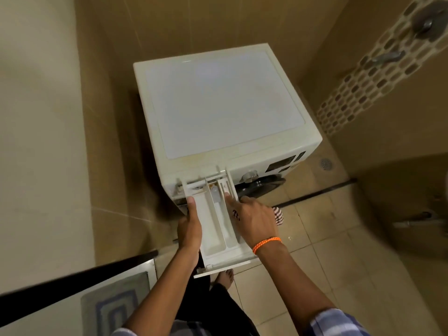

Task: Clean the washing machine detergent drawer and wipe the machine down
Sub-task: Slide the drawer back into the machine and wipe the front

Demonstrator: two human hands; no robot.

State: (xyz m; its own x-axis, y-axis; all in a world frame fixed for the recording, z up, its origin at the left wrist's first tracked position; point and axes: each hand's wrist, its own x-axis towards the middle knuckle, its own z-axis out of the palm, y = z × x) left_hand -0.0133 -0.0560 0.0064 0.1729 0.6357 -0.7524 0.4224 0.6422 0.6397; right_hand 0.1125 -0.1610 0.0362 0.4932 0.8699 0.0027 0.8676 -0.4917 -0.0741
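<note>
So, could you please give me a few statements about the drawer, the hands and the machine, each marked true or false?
1. The detergent drawer is pulled far out of the washing machine. True.
2. The left hand grips the drawer's left wall. True.
3. The right hand is turning the dial. False: it rests on the drawer's right side, with a finger reaching into a compartment.
4. A bottle of detergent stands on top of the machine. False: nothing stands on its top.
5. An orange band is worn on the right wrist. True.
6. The person wears shoes. False: a bare foot shows below the drawer.
</note>
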